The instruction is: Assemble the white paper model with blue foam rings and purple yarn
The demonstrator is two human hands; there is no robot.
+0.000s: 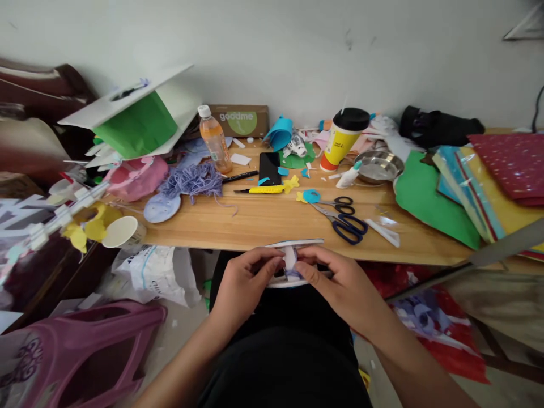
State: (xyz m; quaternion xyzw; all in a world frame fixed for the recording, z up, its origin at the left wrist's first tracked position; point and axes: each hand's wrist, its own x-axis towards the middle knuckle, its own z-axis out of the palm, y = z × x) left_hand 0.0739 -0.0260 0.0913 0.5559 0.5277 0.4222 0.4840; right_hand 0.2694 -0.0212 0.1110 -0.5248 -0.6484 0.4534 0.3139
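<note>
Over my lap, at the table's front edge, I hold a white spool-like craft piece (pixel 290 259) with two flat rims joined by a narrow core. A little light purple yarn shows around the core. My left hand (pixel 250 277) is closed at its left side, thumb and fingertips pinched together between the rims. From the right, my right hand (pixel 335 280) grips the piece, its thumb against the core. The fingertips partly hide the rims and the yarn. Scissors with dark blue handles (pixel 349 228) lie on the table beyond my right hand. A yellow craft knife (pixel 266 189) lies farther back.
Purple yarn (pixel 191 180), an orange drink bottle (pixel 215 139), a black phone (pixel 269 168) and a yellow cup (pixel 341 141) stand or lie on the wooden table (pixel 255 224). Coloured sheets (pixel 437 195) are at right. A paper cup (pixel 123 231) sits near the left edge, above a pink stool (pixel 97 340).
</note>
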